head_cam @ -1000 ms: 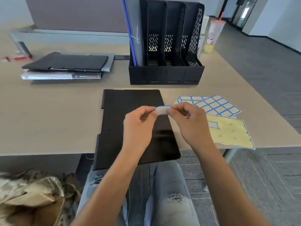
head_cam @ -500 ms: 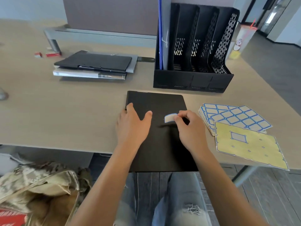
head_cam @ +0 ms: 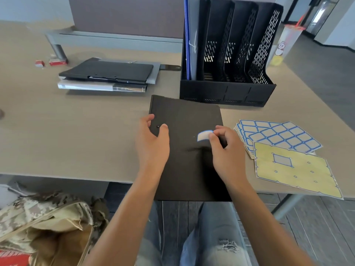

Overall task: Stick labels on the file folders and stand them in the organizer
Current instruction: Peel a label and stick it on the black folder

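Note:
A black file folder (head_cam: 188,120) lies flat on the table in front of me, its near end hanging over the table edge. My left hand (head_cam: 151,143) rests on the folder's left edge with fingers relaxed. My right hand (head_cam: 224,150) pinches a blue-bordered white label (head_cam: 204,135) just above the folder's middle. Behind the folder stands the black organizer (head_cam: 226,93), with a blue and grey folder (head_cam: 191,45) upright in its leftmost slot.
Sheets of blue-bordered labels (head_cam: 278,137) and a yellow backing sheet (head_cam: 295,169) lie to the right. A stack of folders (head_cam: 107,75) sits at the back left. A drink cup (head_cam: 286,45) stands behind the organizer. A camouflage bag (head_cam: 44,219) lies lower left.
My left hand let go of the label and came down on the folder's left edge. My right hand lowered the label toward the folder. The view shifted closer.

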### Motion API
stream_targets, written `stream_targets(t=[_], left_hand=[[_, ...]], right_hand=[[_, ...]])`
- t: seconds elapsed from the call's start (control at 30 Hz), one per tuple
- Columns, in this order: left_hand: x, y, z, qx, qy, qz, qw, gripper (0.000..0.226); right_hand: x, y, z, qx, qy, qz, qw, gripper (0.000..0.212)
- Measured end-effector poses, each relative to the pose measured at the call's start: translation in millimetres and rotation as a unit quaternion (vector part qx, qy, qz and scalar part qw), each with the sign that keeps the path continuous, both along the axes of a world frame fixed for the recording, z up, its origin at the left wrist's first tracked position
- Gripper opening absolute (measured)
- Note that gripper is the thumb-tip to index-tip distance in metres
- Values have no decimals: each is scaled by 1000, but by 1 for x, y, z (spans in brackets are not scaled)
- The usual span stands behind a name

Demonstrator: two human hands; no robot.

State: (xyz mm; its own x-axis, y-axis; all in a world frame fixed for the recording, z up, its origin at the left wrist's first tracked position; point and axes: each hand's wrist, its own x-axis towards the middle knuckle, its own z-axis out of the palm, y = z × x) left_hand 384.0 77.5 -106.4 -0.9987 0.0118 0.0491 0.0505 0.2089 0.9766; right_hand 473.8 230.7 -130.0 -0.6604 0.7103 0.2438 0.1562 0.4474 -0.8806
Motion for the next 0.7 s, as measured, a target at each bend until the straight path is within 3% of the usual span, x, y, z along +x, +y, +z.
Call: stream_targets(t=[0.4, 0.7], left_hand=[[14, -1, 37, 103, 120, 21, 987, 31], [17, 5, 76, 174, 196, -12, 965, 54]], right_hand=[[-8, 11, 53, -57, 109, -79, 989, 8], [-7, 23, 122, -32, 231, -45, 971, 8]])
